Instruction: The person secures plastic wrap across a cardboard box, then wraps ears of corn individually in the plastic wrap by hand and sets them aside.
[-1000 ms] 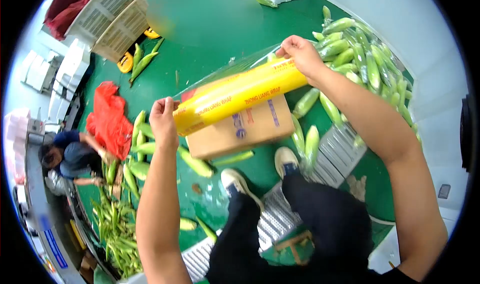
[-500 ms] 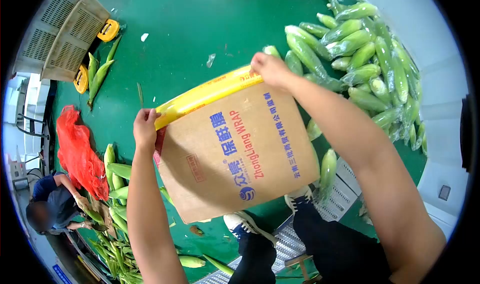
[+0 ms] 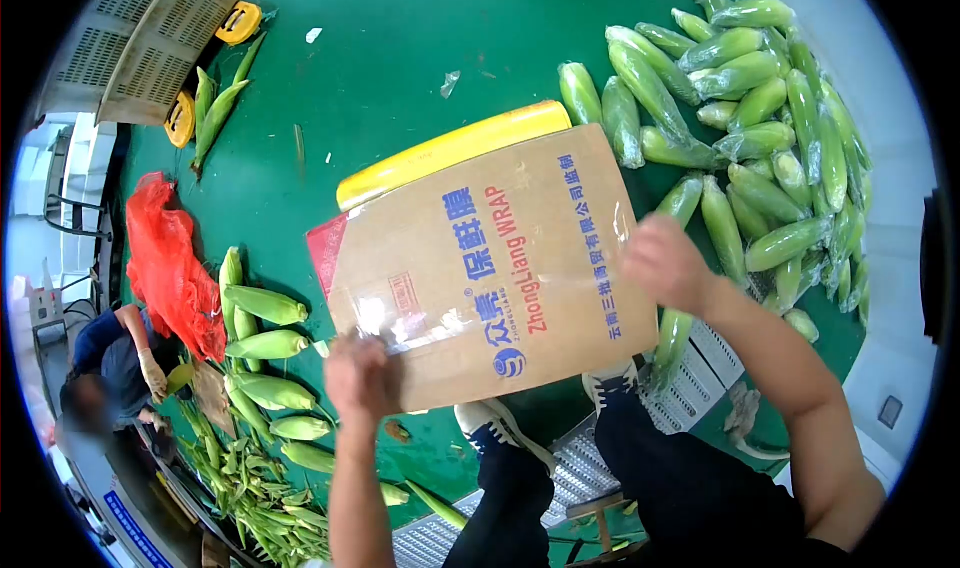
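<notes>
A flat cardboard panel printed "ZhongLiang WRAP" lies before me, with a yellow roll of cling film along its far edge. Clear cling film with bright glare stretches over the cardboard from the roll. My left hand, slightly blurred, is closed at the panel's near left corner. My right hand, blurred too, is curled at the panel's right edge. Both hands appear to grip the film's edge, though the fingertips are hard to see. To the right lie film-wrapped corn cobs.
Unwrapped corn lies on the left beside a red mesh bag and husks. A co-worker handles corn at far left. Beige crates stand at upper left. A metal grate runs by my shoes.
Both hands have left the yellow roll and drawn back toward me, along the cardboard's sides. Glare now shows across the cardboard. The view has shifted slightly.
</notes>
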{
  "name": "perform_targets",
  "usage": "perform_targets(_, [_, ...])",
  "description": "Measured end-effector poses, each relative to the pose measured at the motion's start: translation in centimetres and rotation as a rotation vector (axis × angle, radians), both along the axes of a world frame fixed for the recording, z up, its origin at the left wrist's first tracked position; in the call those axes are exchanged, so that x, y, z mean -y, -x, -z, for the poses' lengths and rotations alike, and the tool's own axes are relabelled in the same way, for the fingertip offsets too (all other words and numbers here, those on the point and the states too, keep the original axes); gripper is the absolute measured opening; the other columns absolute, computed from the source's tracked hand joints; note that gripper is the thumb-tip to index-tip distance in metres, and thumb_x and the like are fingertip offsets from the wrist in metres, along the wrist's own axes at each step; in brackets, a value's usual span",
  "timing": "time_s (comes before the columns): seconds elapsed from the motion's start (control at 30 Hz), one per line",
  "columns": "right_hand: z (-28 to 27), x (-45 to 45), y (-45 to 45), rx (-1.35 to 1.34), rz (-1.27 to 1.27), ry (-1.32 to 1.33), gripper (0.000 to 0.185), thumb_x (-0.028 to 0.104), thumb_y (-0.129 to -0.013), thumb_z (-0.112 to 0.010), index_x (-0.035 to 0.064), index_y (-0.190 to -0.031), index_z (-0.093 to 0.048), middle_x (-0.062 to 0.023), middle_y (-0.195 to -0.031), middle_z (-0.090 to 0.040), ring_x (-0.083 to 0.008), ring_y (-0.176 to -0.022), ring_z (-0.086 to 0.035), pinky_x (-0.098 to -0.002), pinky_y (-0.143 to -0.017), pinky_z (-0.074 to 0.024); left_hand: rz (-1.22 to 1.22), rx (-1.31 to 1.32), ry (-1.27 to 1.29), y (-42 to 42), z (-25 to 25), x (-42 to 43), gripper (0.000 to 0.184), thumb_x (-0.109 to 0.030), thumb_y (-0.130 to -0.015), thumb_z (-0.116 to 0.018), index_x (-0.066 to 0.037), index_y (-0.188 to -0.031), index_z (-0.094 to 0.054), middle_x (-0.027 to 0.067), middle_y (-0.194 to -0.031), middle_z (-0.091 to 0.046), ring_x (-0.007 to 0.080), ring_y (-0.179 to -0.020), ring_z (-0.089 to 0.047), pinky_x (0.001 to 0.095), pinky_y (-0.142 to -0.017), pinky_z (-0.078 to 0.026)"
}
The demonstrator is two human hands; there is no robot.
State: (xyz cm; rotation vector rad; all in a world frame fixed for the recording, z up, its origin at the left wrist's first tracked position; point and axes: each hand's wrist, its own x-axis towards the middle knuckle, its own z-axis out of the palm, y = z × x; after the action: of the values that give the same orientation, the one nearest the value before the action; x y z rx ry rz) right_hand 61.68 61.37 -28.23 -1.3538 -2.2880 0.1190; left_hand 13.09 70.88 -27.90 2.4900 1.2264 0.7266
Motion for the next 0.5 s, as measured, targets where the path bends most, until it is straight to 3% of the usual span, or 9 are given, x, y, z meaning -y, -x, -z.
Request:
perform_targets(0.1, [-1.2,5.5,1.9,0.003,-0.024,0.104,0.019,0.011,-0.078,-0.066,0.0092,-0.097,-0.071,-0.0068,-0.103,-0.062,-0.0267,-0.108,-0.059,-0.0469,-0.096,-0.0474,0.037,-0.088,-0.033,0.8,0.7,6.0,0.015,-0.006,-0.089,-0.071,-0.011,-0.102,-0.066,0.0074,-0.114,-0.072,0.0331,-0.116,-0.068,0.0538,-0.108,-0.047])
perform_targets(0.2, [-1.8,6.7,3.2,0.005,0.058,0.039,0.019,0.012,-0.08,-0.066,0.0082,-0.098,-0.072,-0.005,-0.105,-0.063,-0.0259,-0.11,-0.058,-0.0462,-0.098,-0.0468,-0.025,-0.2,-0.071,1.2,2.0,9.7,0.025,-0.013,-0.092,-0.071,-0.011,-0.116,-0.066,0.008,-0.13,-0.068,0.0328,-0.129,-0.061,0.0557,-0.113,-0.041])
perform_targets(0.23, [-2.5,6.7,3.5,-0.009,0.051,0.068,0.02,0.013,-0.082,-0.066,0.0075,-0.1,-0.072,-0.0035,-0.117,-0.066,-0.0242,-0.122,-0.058,-0.0476,-0.105,-0.0441,-0.037,-0.224,-0.064,1.4,2.2,10.2,0.03,-0.016,-0.093,-0.07,-0.01,-0.121,-0.064,0.0083,-0.135,-0.066,0.0328,-0.132,-0.058,0.0566,-0.115,-0.038])
perform_targets(0.33, [-3.3,6.9,3.9,0.092,-0.002,0.183,0.021,0.013,-0.082,-0.066,0.009,-0.102,-0.072,-0.0025,-0.132,-0.066,-0.0216,-0.133,-0.055,-0.0498,-0.112,-0.0397,-0.071,-0.336,-0.078,1.6,2.8,11.4,0.051,-0.025,-0.091,-0.072,-0.011,-0.138,-0.057,0.0093,-0.15,-0.056,0.0326,-0.143,-0.048,0.0599,-0.121,-0.027])
perform_targets(0.37, [-3.4,7.1,3.8,0.11,-0.009,0.241,0.025,0.014,-0.086,-0.065,0.0111,-0.11,-0.072,-0.0036,-0.141,-0.063,-0.0202,-0.14,-0.052,-0.0518,-0.117,-0.0354,-0.094,-0.393,-0.081,1.7,2.8,12.0,0.056,-0.026,-0.09,-0.072,-0.011,-0.141,-0.055,0.0089,-0.151,-0.054,0.0325,-0.144,-0.047,0.06,-0.122,-0.026])
perform_targets(0.47, [-4.1,7.9,4.2,0.107,0.039,0.238,0.031,0.015,-0.09,-0.065,0.0128,-0.12,-0.07,-0.0025,-0.14,-0.064,-0.0207,-0.14,-0.052,-0.0515,-0.118,-0.0342,-0.15,-0.6,0.049,1.9,0.4,13.9,0.081,-0.021,-0.081,-0.076,-0.012,-0.154,-0.043,0.0077,-0.162,-0.042,0.0326,-0.153,-0.034,0.0602,-0.124,-0.022])
perform_targets(0.5, [-3.8,8.7,4.4,0.121,0.052,0.273,0.041,0.017,-0.094,-0.061,0.0146,-0.135,-0.063,-0.0023,-0.146,-0.06,-0.0202,-0.143,-0.049,-0.0542,-0.121,-0.0309,-0.157,-0.598,0.119,1.6,-0.7,14.6,0.085,-0.02,-0.08,-0.077,-0.011,-0.156,-0.04,0.0086,-0.164,-0.04,0.033,-0.155,-0.03,0.0598,-0.124,-0.02])
